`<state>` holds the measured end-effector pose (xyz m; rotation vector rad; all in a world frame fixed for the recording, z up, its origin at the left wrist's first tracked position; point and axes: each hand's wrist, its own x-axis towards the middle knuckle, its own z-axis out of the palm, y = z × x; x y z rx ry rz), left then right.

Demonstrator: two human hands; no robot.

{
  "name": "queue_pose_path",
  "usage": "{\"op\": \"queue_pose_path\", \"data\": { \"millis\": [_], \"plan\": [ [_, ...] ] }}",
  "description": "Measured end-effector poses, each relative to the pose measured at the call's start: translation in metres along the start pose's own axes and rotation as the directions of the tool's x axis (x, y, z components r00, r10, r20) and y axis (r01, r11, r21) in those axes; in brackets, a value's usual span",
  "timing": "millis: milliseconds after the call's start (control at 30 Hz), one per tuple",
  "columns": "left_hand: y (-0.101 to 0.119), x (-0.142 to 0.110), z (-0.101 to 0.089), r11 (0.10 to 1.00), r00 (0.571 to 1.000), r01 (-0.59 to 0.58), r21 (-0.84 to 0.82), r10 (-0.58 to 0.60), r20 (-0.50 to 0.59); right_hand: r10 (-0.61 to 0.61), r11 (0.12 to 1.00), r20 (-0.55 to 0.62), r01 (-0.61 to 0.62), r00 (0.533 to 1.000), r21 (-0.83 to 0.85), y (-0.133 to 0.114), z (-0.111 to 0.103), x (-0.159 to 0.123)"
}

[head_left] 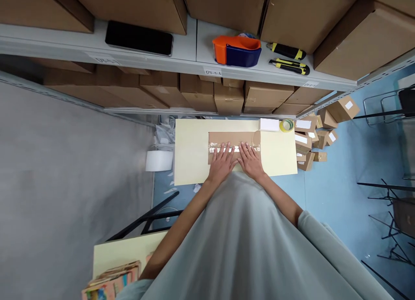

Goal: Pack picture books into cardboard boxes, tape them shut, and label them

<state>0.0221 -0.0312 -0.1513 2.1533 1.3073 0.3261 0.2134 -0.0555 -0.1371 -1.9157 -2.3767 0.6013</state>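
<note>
A brown cardboard box [227, 138] lies on the pale yellow table [191, 161], a strip of shiny clear tape running across its top. My left hand [222, 161] rests flat on the box's left half, fingers spread over the tape. On the right half lies my right hand [250, 159], also flat with its fingers stretched out. The two thumbs nearly meet near the box's front edge. Neither hand holds anything. A roll of tape [286, 126] sits at the table's back right, beside a white stack of what looks like labels or paper [269, 125].
Above the table, a grey shelf [184, 53] carries large cartons, a black phone [139, 37], an orange and blue tape dispenser [238, 51] and two utility knives [288, 60]. Small labelled boxes [304, 138] are piled to the right. A white roll [159, 161] stands left; books [112, 280] lie lower left.
</note>
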Motion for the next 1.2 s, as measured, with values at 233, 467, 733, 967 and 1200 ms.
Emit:
{"op": "queue_pose_path", "data": {
  "millis": [233, 467, 733, 967, 1200],
  "plan": [
    [-0.001, -0.003, -0.006, 1.000, 0.999, 0.020, 0.002, -0.020, -0.026, 0.064, 0.998, -0.050, -0.065, 0.997, -0.023, 0.011, -0.004, -0.004],
    [-0.020, -0.010, -0.017, 0.998, 0.996, 0.061, -0.008, -0.061, -0.069, 0.104, 0.994, -0.141, -0.108, 0.984, -0.019, 0.025, -0.001, -0.012],
    [-0.054, -0.021, -0.025, 0.970, 0.987, 0.130, -0.204, -0.147, -0.070, 0.194, 0.966, -0.144, -0.164, 0.970, 0.198, 0.046, 0.001, -0.020],
    [-0.081, -0.041, -0.014, 0.581, 0.843, 0.379, -0.720, -0.538, 0.009, 0.571, 0.534, 0.013, -0.384, 0.821, 0.754, 0.054, 0.004, -0.044],
    [-0.064, -0.057, -0.013, 0.459, 0.841, 0.364, -0.811, -0.537, 0.073, 0.475, 0.481, 0.048, -0.305, 0.879, 0.822, 0.022, -0.015, -0.065]
  ]
}}
